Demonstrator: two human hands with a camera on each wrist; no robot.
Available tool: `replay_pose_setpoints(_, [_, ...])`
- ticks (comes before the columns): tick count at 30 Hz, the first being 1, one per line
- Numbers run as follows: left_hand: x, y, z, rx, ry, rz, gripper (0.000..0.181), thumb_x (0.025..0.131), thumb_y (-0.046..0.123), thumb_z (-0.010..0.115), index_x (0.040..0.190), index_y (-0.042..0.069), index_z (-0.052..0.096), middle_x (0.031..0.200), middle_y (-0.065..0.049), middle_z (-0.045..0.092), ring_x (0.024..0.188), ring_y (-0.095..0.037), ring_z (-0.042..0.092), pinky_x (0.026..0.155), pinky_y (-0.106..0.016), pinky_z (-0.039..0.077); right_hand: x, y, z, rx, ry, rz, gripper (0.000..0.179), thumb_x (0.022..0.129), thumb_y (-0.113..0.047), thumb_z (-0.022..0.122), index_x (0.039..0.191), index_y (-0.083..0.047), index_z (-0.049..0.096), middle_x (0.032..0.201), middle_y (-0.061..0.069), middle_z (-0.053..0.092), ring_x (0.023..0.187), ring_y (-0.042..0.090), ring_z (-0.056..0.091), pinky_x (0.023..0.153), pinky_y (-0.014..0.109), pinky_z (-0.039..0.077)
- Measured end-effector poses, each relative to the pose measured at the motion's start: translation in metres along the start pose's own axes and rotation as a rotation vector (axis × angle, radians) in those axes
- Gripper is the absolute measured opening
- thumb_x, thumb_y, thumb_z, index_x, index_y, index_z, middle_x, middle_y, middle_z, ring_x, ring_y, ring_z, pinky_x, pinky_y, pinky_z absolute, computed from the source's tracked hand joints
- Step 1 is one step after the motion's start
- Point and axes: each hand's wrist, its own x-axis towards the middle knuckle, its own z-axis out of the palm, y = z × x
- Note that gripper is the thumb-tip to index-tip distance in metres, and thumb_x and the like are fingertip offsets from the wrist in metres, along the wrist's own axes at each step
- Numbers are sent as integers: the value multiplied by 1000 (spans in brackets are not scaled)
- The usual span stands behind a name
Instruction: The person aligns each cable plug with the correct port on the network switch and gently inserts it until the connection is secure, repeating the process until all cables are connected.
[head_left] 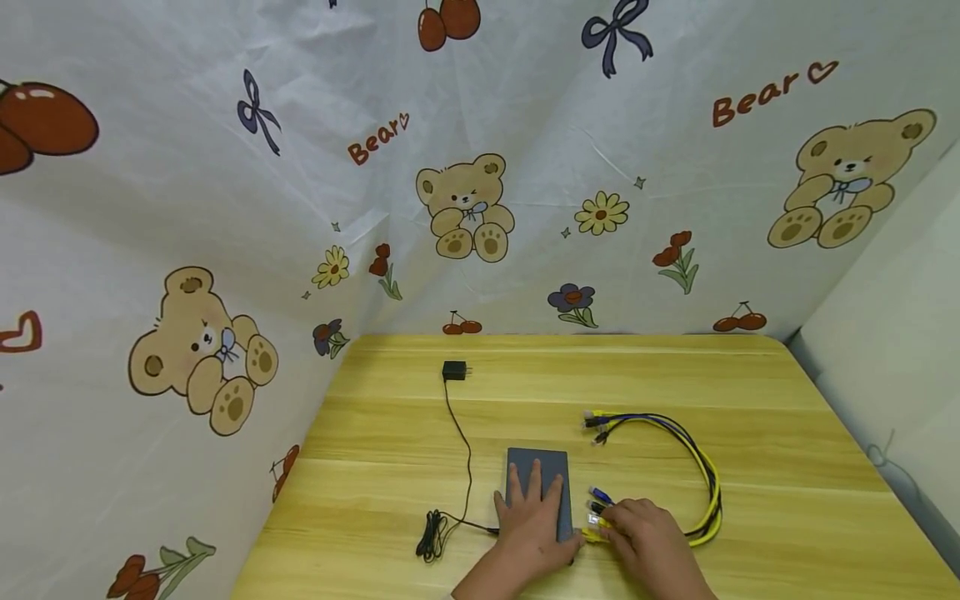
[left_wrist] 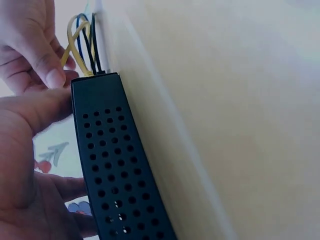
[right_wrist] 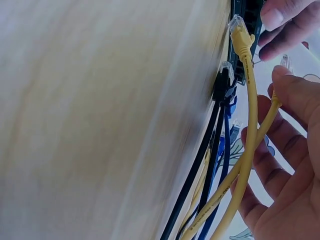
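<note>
My left hand (head_left: 531, 527) rests on top of a dark grey box with a perforated side (left_wrist: 112, 150), its fingers spread and straight. The thumb touches a corner by the cable end. Beside the box's right edge, my right hand (right_wrist: 295, 170) pinches a yellow network cable (right_wrist: 268, 120) between thumb and finger just behind its clear plug. A second yellow network cable (right_wrist: 244, 44) has its plug up against the box's end; whether it sits in a port I cannot tell. Black network cables (right_wrist: 220, 90) and blue ones lie close by, below the right hand.
The looped cables (head_left: 712, 479) curve away to the right, with their far plugs (head_left: 596, 423) lying behind the box. A black power adapter (head_left: 453, 371) lies at the back, its cord running to a tied coil (head_left: 431, 536) left of the box. Printed cloth (head_left: 525, 108) hangs behind the table.
</note>
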Motion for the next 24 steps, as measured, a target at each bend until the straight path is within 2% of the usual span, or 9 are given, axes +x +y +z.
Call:
replay_pose_setpoints(4, [2, -1, 3, -29, -18, -35, 101, 77, 72, 69, 158, 29, 28, 167, -14, 11, 148, -52, 3, 97, -76, 34, 4, -3, -2, -8, -24, 71, 20, 76, -22, 87, 92, -21, 76, 83, -18, 68, 80, 5, 64, 71, 33, 54])
replay_pose_setpoints(7, [4, 1, 4, -17, -32, -49, 102, 75, 68, 71, 159, 28, 27, 167, -12, 9, 149, -51, 1, 97, -74, 34, 8, -6, -4, 29, -63, 146, 21, 81, -19, 83, 101, -18, 78, 83, -17, 68, 78, 3, 62, 70, 32, 53])
replay_pose_setpoints(12, [2, 1, 3, 16, -78, -82, 103, 74, 63, 75, 158, 29, 28, 168, -8, 8, 151, -46, 1, 97, -74, 34, 13, -10, -4, 163, -181, 291, 26, 90, -15, 74, 116, -12, 76, 79, -17, 60, 68, -3, 50, 61, 23, 45])
replay_pose_setpoints(16, [0, 2, 1, 43, -87, -95, 104, 75, 68, 72, 159, 29, 25, 168, -9, 9, 151, -46, 3, 96, -73, 36, 14, -10, -4, 177, -243, 346, 26, 92, -17, 71, 118, -11, 75, 75, -17, 54, 64, -3, 44, 59, 23, 39])
replay_pose_setpoints(20, [1, 3, -1, 93, -18, -114, 106, 74, 71, 72, 159, 27, 27, 165, -11, 18, 148, -47, 14, 91, -70, 41, 16, -10, -2, 168, -223, 366, 27, 90, -20, 74, 116, -12, 74, 71, -16, 51, 62, 1, 42, 61, 25, 38])
replay_pose_setpoints(23, [2, 2, -2, 106, -10, -143, 104, 72, 69, 74, 157, 28, 31, 164, -12, 19, 146, -50, 19, 87, -68, 44, 17, -10, 1, 167, -187, 360, 23, 87, -20, 78, 109, -16, 74, 71, -17, 53, 62, 2, 43, 62, 28, 41])
replay_pose_setpoints(24, [2, 2, -2, 101, -20, -151, 104, 72, 68, 75, 157, 29, 31, 165, -12, 17, 145, -52, 19, 87, -69, 44, 16, -10, 1, 162, -167, 342, 22, 85, -19, 80, 105, -17, 74, 72, -18, 55, 63, 1, 45, 66, 30, 46])
